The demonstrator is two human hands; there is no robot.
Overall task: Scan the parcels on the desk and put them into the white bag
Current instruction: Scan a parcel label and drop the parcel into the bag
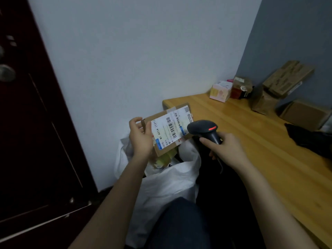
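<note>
Flat cardboard parcel (168,130), white barcode label up, sits just above the white bag (161,187). Grip of left hand (141,139) is closed on its edge. Grip of right hand (224,150) wraps the dark plastic scanner (203,129), red light lit, facing the label. The bag is thin, crinkled plastic and already holds items. Several boxes (287,81) wait on the wooden surface (251,150) right of the bag. Judged partway through.

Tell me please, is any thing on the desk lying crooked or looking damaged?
Only the long flat cardboard box at the far end of the desk: it sits tilted, seemingly propped on a crumpled brown parcel. I see nothing spilled or torn.
</note>
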